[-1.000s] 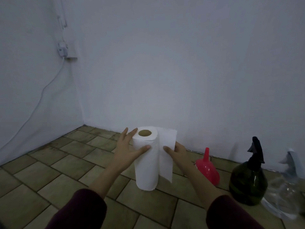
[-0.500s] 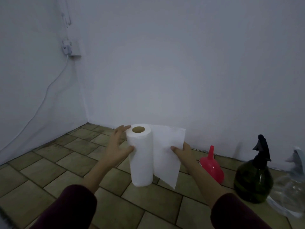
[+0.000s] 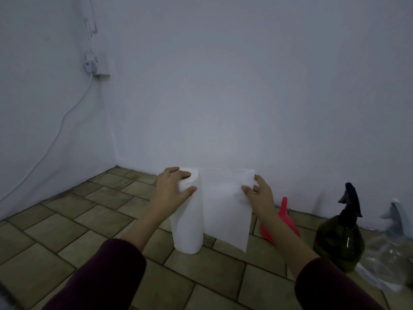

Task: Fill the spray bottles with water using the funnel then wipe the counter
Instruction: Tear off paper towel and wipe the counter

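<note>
A white paper towel roll [image 3: 188,224] stands upright on the tiled counter [image 3: 93,222]. My left hand [image 3: 171,191] grips the roll's top, fingers over the core hole. My right hand [image 3: 260,195] pinches the upper right corner of a sheet [image 3: 225,209] drawn out to the right, still joined to the roll. A red funnel [image 3: 283,222] lies upside down, spout up, behind my right forearm. To the right stand a dark green spray bottle [image 3: 338,240] with a black trigger head and a clear spray bottle [image 3: 391,260] with a pale head.
White walls meet in a corner at the left back. A wall socket [image 3: 98,66] with a white cable [image 3: 53,139] hangs on the left wall. Dark red sleeves cover both my forearms.
My right hand has pulled the sheet further right, unrolling more paper. My left hand has shifted onto the top of the roll. The view has tilted slightly.
</note>
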